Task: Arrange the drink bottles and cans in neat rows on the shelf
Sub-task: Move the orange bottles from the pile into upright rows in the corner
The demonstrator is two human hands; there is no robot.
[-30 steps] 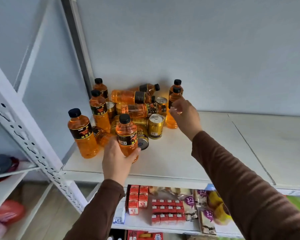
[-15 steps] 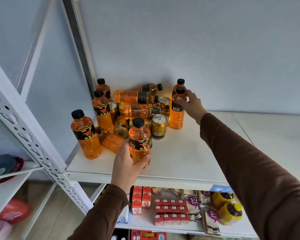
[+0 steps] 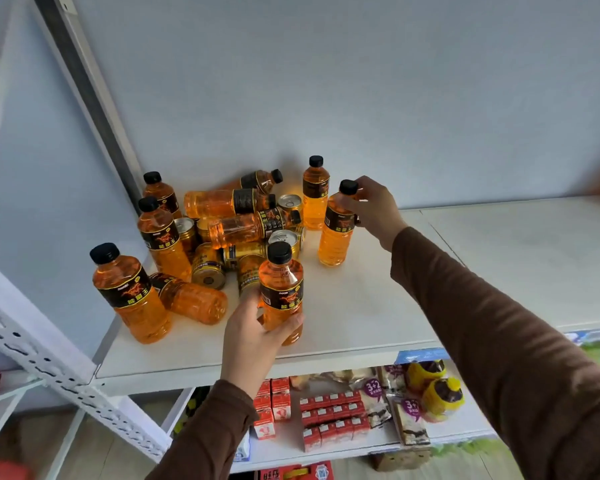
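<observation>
Nearest to me, my left hand [image 3: 253, 332] is wrapped around the lower body of an orange bottle [image 3: 282, 292] close to the front edge of the shelf [image 3: 361, 317]. The fingers curl round its far right side and the thumb takes the left, below the black label. I grip it low so it stays plumb and the cap points straight up; its long axis is vertical, base on or just above the shelf board, I cannot tell which.

To the left stands another upright bottle [image 3: 130, 292], alone near the front left corner, cap up. Between it and my left hand a bottle [image 3: 191, 299] lies on its side, base toward me and to the right, its neck hidden behind the corner bottle.

Further back is the heap: gold cans [image 3: 208, 268], some standing, some tipped over, with two bottles [image 3: 243, 226] laid across them, long axes running left to right, caps to the right. They look dumped, not placed, so my guess is the rows are barely begun.

To the right of the heap, my right hand [image 3: 374, 209] holds a standing bottle [image 3: 338, 226] by its shoulder and neck, fingers curled round the far side just under the cap, thumb at the label. A top grip suits lifting or sliding it clear toward the bare shelf on the right. Farthest, one bottle [image 3: 315, 192] stands near the wall, and two more [image 3: 158, 216] stand at the far left.
</observation>
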